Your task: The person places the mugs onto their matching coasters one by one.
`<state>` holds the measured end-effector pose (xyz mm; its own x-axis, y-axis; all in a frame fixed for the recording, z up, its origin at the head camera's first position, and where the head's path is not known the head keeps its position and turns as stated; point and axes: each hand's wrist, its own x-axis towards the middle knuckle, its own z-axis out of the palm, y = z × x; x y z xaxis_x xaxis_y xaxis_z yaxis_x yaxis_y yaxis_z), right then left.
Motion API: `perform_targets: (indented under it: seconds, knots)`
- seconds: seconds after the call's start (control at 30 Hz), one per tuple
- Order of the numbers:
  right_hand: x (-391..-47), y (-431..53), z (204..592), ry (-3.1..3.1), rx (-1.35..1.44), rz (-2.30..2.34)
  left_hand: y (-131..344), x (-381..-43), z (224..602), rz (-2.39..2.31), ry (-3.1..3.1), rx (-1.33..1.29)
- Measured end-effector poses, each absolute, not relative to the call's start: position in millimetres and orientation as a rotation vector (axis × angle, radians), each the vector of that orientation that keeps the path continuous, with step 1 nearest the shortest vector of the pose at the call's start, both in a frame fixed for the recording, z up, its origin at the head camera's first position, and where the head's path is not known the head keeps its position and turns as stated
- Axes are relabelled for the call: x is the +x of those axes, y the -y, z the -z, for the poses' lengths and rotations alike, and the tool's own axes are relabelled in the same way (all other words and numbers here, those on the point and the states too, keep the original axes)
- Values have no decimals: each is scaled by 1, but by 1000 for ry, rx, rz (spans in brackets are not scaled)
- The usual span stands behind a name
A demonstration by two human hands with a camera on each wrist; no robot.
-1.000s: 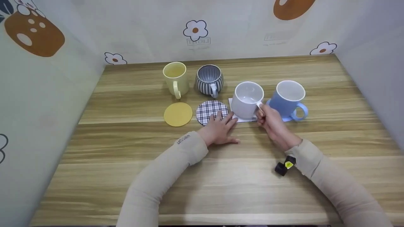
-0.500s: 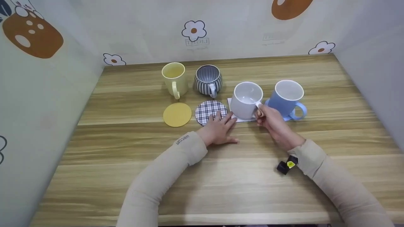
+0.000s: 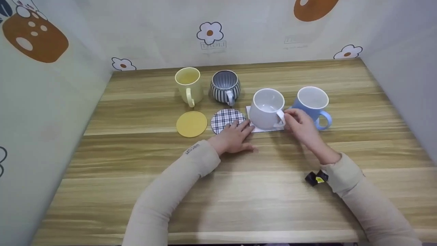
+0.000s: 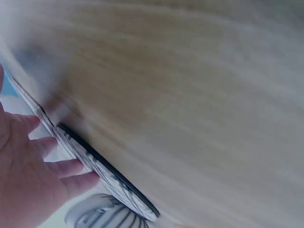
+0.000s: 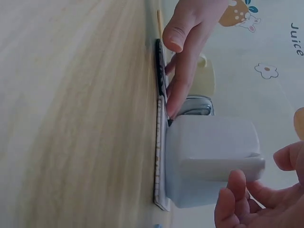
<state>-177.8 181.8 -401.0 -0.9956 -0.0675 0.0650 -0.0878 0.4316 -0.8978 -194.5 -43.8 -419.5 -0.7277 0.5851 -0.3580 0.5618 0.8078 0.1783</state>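
A white mug (image 3: 264, 114) stands upright on a white square coaster (image 3: 261, 130). My right hand (image 3: 304, 130) is just right of its handle (image 5: 223, 168). In the right wrist view the thumb stands apart from the handle and the bent fingers are close to it without gripping. My left hand (image 3: 232, 136) lies with straight, spread fingers over the near edge of a round plaid coaster (image 3: 223, 118), fingertips reaching the square coaster's left corner. Behind the right hand stands a blue mug (image 3: 305, 106), its base partly hidden.
A yellow mug (image 3: 193, 89) and a striped grey mug (image 3: 225, 87) stand farther back on the wooden table (image 3: 239, 205). A round yellow coaster (image 3: 192, 124) lies in front of the yellow mug. Patterned walls (image 3: 164, 34) border the table at the back and sides.
My right hand has let go of the white mug's handle and moved slightly right. The mug has stayed on its coaster. My left hand has shifted slightly left.
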Motion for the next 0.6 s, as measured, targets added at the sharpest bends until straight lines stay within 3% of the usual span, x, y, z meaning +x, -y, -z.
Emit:
perform_targets:
  seconds: [0.37,0.6]
  knots:
    - [-163,-167,392,2489,695,-1030,77,-208,409,-313,-2772,941]
    - [-162,-150,399,2315,1100,-700,94,-213,405,-695,-2922,631]
